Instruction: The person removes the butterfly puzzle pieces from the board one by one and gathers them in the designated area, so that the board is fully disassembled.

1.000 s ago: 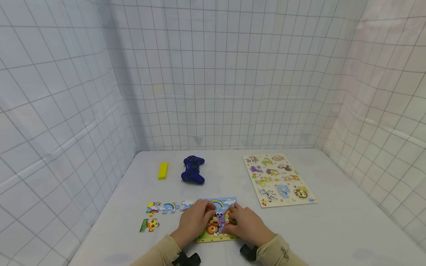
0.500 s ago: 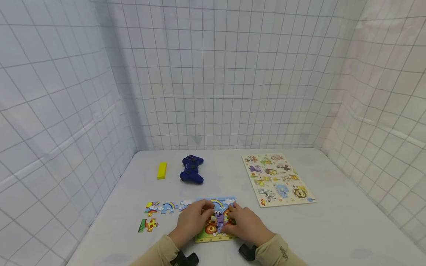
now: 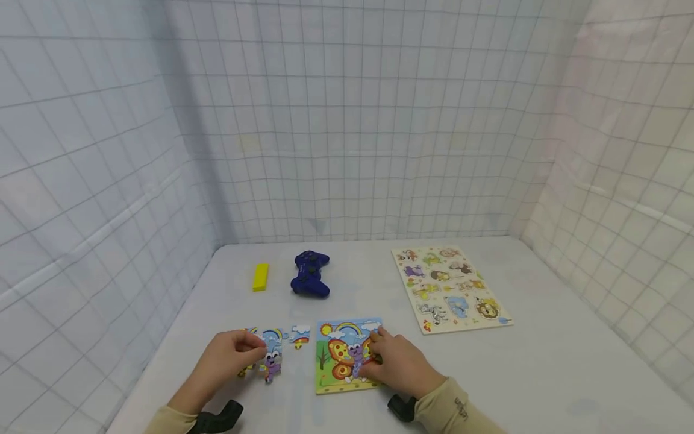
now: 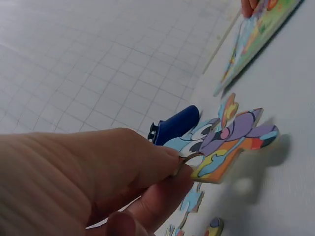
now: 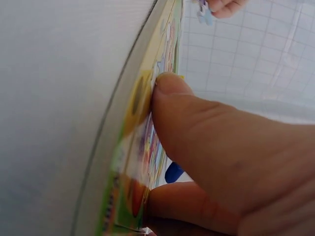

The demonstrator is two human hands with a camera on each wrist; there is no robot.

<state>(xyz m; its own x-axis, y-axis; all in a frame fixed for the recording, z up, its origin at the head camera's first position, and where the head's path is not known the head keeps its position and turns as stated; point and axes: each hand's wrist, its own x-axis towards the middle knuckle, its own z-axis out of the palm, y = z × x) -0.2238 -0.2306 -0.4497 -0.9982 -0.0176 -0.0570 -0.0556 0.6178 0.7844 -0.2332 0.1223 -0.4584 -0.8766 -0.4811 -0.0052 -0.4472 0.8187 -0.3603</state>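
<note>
Left hand: the left hand (image 3: 226, 357) pinches a puzzle piece between thumb and fingers.
Held piece: the puzzle piece (image 4: 234, 140), showing a purple face with big eyes, is tilted and raised off the table, its shadow below it, well to the left of the board.
Right hand: the right hand (image 3: 400, 363) rests on the puzzle board (image 3: 336, 387), thumb and finger spread apart, their tips touching its right part.
Loose pieces: the cloud piece (image 3: 300, 334) lies between the left hand and the board; the rainbow piece (image 3: 273, 335) lies to its left; others are partly hidden by the left hand.
Farther back: a yellow block (image 3: 261, 277), a blue game controller (image 3: 310, 274), and an animal board (image 3: 449, 289) at right.
</note>
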